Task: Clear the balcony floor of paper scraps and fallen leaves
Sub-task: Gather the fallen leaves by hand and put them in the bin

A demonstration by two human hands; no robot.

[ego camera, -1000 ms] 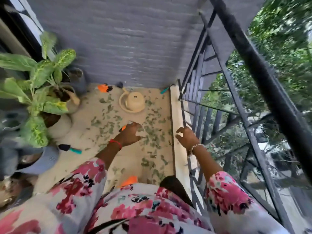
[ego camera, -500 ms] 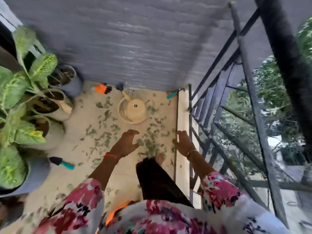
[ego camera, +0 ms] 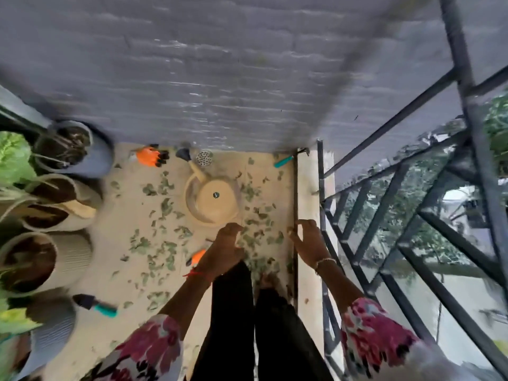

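Observation:
Many small green fallen leaves [ego camera: 165, 251] lie scattered over the beige balcony floor [ego camera: 110, 270], thickest between the watering can and my feet. My left hand [ego camera: 225, 248] hovers above the leaves just in front of the can, fingers loosely curled, nothing visibly in it. My right hand [ego camera: 309, 243] hangs over the floor's right edge beside the railing, fingers loosely bent and empty. An orange-handled tool [ego camera: 197, 256] lies on the floor beside my left wrist. I cannot make out any paper scraps.
A cream watering can [ego camera: 214, 200] stands mid-floor near the grey wall. Plant pots [ego camera: 71, 251] line the left side. A teal-handled trowel [ego camera: 94, 305] lies front left, an orange item [ego camera: 149, 156] and another teal tool [ego camera: 283, 161] lie by the wall. A black metal railing [ego camera: 357, 243] borders the right.
The view has tipped further down and moved toward the wall. My legs now show below my hands. Both hands have drawn closer to the watering can.

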